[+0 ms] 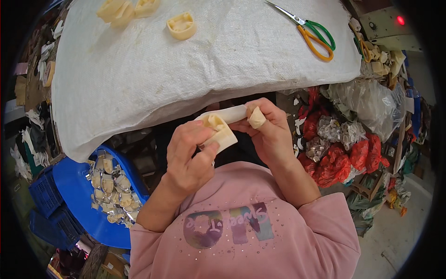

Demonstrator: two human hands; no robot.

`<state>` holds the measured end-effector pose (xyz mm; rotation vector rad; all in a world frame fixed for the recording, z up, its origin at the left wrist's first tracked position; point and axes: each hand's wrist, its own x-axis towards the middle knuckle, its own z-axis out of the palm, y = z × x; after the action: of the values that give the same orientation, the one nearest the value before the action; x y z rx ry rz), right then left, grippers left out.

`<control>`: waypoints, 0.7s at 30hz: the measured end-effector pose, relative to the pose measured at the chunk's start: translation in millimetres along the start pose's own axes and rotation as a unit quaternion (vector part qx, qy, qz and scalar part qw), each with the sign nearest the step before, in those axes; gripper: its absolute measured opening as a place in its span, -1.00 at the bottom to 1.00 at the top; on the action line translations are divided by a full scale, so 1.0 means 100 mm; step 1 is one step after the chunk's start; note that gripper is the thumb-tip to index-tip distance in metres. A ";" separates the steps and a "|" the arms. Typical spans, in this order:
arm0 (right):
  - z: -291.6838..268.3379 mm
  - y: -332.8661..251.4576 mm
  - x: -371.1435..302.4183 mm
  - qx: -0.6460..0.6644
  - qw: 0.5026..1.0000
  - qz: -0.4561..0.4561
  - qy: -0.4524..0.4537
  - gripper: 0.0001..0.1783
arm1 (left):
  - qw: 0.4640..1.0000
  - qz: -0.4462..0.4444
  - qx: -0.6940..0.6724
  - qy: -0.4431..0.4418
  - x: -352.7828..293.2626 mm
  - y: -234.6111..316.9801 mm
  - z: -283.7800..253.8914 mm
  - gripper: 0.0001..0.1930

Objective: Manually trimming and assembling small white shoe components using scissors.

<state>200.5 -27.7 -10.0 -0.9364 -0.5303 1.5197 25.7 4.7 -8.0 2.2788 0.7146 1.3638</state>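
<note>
My left hand is closed around a cream, hollow moulded piece with folded material inside it. A pale, whitish strip runs from behind that piece to my right hand, whose fingers pinch its far end. At the right thumb sits a small cream wrap, perhaps a finger cover. Both hands are held up in front of my chest, just off the table's near edge. On the white-covered table stands a similar cream piece, with more cream pieces farther left.
Scissors with green and orange handles lie at the table's right. A blue chair at lower left holds a heap of small cream-and-silver parts. Red plastic bags and clear plastic lie at right; blue crates stand far left.
</note>
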 end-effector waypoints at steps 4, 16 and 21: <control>0.01 0.05 -0.08 -0.057 0.997 -0.047 -0.009 -0.77 | 0.999 0.004 0.047 -0.015 0.03 0.02 0.05 -0.80; 0.15 -0.05 -0.08 -0.364 0.919 -0.136 -0.065 -0.67 | 0.991 -0.065 0.097 -0.062 0.12 0.05 0.05 -0.77; 0.00 -0.15 0.10 -0.350 0.919 -0.093 -0.156 -0.65 | 0.991 -0.127 0.009 -0.037 0.05 -0.03 -0.01 -0.78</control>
<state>210.1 -14.8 -0.6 -1.1374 -1.4194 1.3188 26.5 10.1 -5.3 2.1519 0.9583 1.1537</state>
